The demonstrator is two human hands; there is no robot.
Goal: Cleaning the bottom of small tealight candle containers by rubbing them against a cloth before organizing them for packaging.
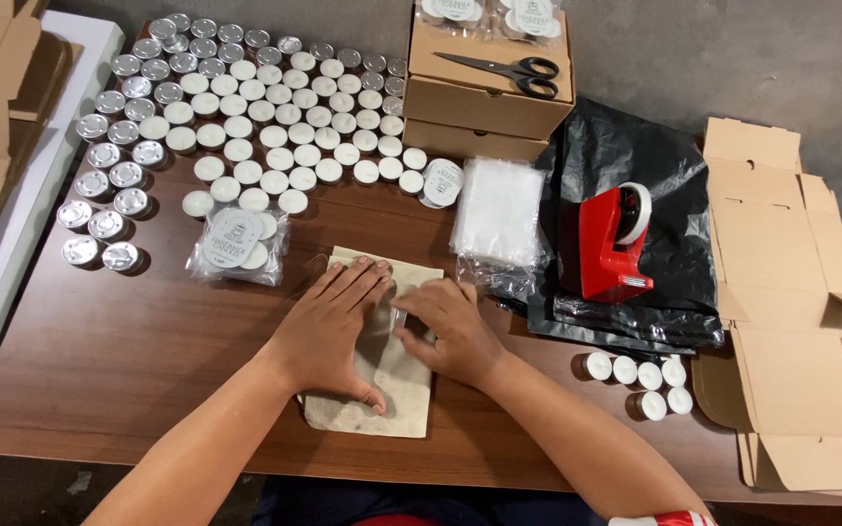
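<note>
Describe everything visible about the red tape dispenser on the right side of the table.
The red tape dispenser is a desktop type with a glossy, plastic-looking body and a roll of pale tape mounted near its top. A darker cutter end sits at its lower edge, toward the person. It stands upright on a crumpled black plastic bag, right of a stack of clear bags and left of an open cardboard box. Neither hand touches it; both rest on a beige pouch.
</note>
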